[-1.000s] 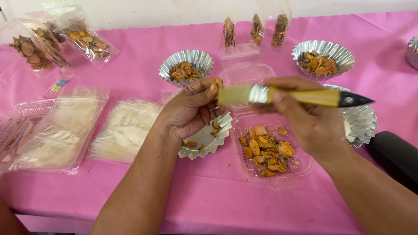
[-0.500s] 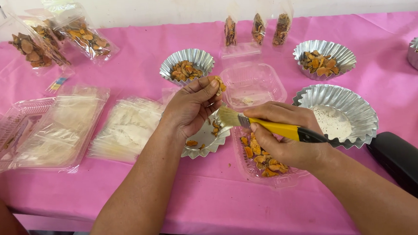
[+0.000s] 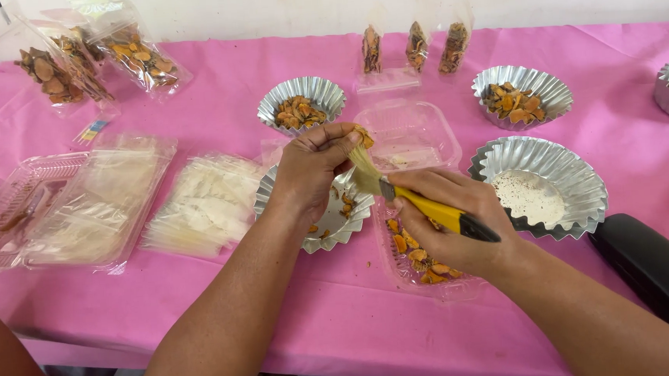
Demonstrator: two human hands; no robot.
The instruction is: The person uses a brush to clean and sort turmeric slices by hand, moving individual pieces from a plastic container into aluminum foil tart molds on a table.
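Observation:
My left hand (image 3: 312,171) pinches a small orange dried slice (image 3: 363,137) above a fluted foil tray (image 3: 327,225) that holds a few orange pieces. My right hand (image 3: 451,223) grips a yellow-handled paintbrush (image 3: 421,204); its pale bristles touch the slice at my left fingertips. Beneath my right hand sits a clear plastic tray (image 3: 408,257) with several orange slices in it.
An emptied foil tray (image 3: 539,185) with crumbs lies right. Foil cups of slices (image 3: 301,105) (image 3: 521,95) stand behind, plus an empty clear container (image 3: 408,133), small filled packets (image 3: 416,47), bags of slices (image 3: 87,60), stacked clear bags (image 3: 200,204) and lids (image 3: 65,204). A black object (image 3: 657,269) is at right.
My right hand swung the brush from level across the table down to the left, so the bristles now meet the slice. The right foil tray came into view.

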